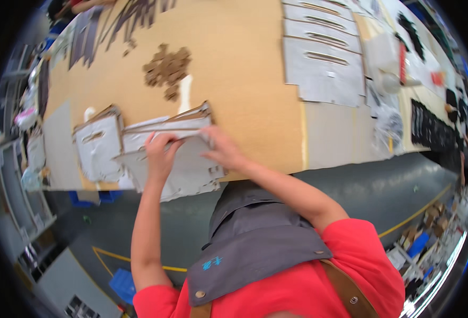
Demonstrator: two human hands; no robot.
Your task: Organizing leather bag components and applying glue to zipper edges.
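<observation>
Cardboard sheets at the counter's near edge
Both hands, the left hand and the right hand, grip the top cardboard sheet; a stack waits beneath, so most work seems left.

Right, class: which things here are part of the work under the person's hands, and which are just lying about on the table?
In hand:
left hand
right hand
white cardboard sheet gripped by both hands
stack of flat cardboard blanks beneath it

Lying about:
second pile of blanks to the left
heap of brown cardboard scraps
row of grey slotted sheets to the right
clear plastic wrap
</observation>
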